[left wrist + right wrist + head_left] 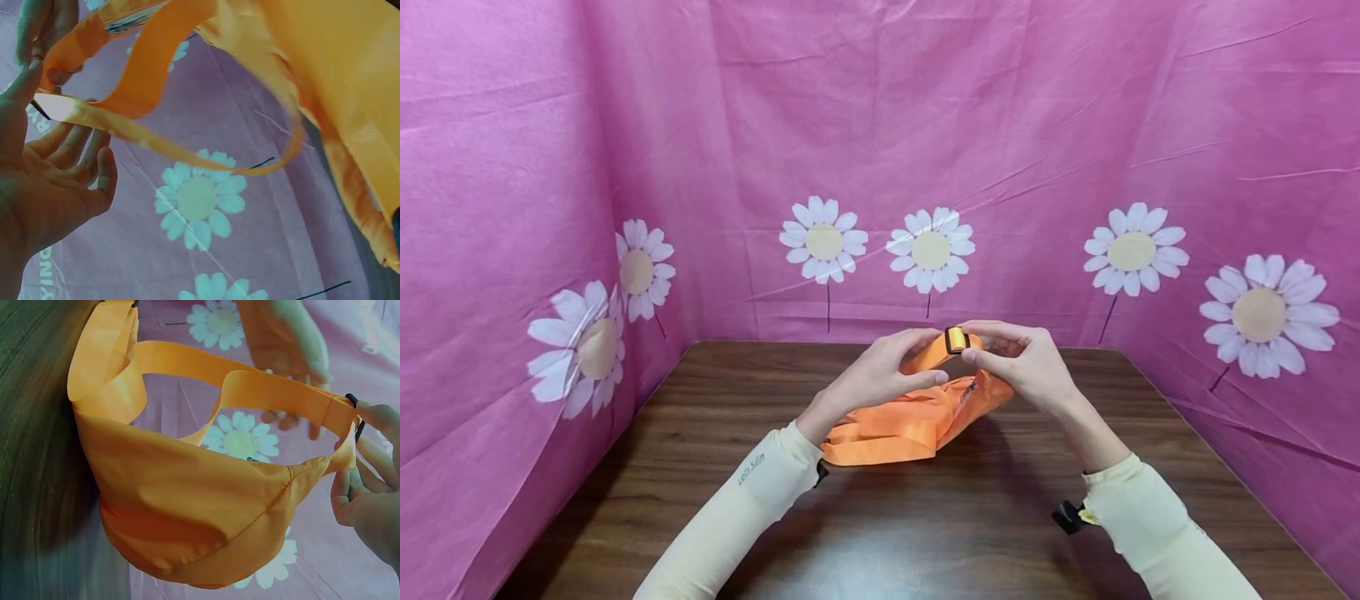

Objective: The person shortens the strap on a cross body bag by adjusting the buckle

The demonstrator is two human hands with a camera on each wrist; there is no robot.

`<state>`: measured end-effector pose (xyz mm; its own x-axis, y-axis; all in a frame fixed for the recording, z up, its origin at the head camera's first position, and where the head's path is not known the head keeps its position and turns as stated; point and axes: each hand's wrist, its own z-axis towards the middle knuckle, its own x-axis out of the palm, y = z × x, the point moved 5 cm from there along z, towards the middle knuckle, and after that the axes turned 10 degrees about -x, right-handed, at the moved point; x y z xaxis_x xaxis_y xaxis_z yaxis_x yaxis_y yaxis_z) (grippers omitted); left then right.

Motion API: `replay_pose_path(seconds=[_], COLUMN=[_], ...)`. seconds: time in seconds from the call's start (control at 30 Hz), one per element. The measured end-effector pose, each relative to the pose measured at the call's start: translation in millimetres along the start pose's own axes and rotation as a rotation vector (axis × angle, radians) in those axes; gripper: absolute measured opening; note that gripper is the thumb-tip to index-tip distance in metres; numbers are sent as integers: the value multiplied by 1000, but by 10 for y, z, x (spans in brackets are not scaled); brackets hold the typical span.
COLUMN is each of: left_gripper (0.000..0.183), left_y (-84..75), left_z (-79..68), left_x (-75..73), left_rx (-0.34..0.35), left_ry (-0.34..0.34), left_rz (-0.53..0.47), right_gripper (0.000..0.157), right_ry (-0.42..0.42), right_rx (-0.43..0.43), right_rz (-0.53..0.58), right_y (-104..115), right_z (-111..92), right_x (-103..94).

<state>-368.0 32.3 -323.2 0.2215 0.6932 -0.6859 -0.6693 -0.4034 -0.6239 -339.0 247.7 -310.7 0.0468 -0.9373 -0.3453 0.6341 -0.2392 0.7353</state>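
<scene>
An orange waist bag [902, 408] with a zipper stands on the table, its webbing strap [181, 359] looped above it. My right hand [1022, 367] pinches the black slider buckle [956, 340] on the raised strap between thumb and fingers. Close by on the left, my left hand [887, 367] reaches behind the strap, its thumb spread away from the fingers. In the right wrist view the left hand [287, 350] looks blurred, with fingers stretched out beside the webbing. Part of the strap hangs in a loop at the bag's left end.
Beneath the bag is a dark wooden table [910, 525]. A pink cloth [880, 100] printed with white daisies encloses its back and sides. Black wrist camera mounts [1066, 517] stick out from the pale sleeves [1157, 517].
</scene>
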Motion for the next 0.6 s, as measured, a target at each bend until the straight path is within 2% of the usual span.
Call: replay_pose_path(seconds=[0.17,0.3,0.4,0.6], left_gripper=[51,41,38,41], left_y=[64,106,142,221], left_z=[35,52,41,-2], left_x=[14,-47,-112,-237], left_rx=[7,3,-28,-59], left_ry=[30,-18,-51,-56], left_rz=[-30,-43,-51,-35], right_gripper=[42,41,40,38], right_ry=[-86,-168,-218,-304], right_rx=[-23,-68,-105,-184], right_rz=[128,297,412,596], right_y=[25,37,32,49], right_z=[12,38,62,94], right_x=[-173,-364,-502,-741])
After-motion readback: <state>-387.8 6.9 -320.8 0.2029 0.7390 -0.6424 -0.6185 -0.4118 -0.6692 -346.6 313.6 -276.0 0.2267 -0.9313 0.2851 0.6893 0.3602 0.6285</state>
